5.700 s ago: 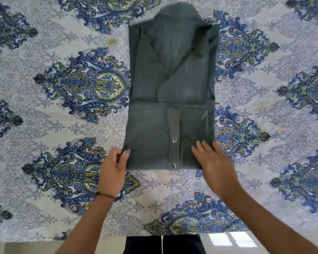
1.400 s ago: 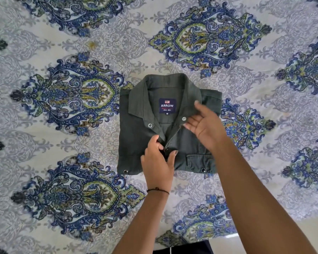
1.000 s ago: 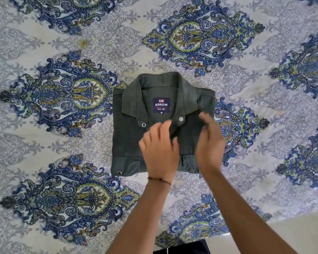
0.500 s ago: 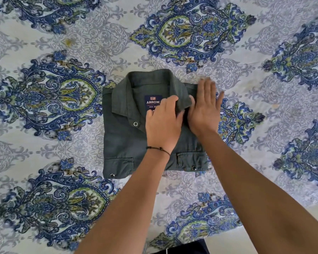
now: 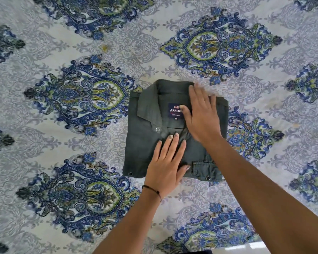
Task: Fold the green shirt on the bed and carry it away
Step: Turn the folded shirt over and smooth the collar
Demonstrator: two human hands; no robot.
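Grip: none; your left hand and right hand lie flat and open on the shirt, mid-bed. Change: left slid nearer, right farther. Folding done; lifting remains.

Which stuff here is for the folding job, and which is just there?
For the job:
- green shirt, folded, collar up
- left hand, flat on it
- right hand, flat on it
- bed, under the shirt

Just there:
- wrist cord
- yellowish stain
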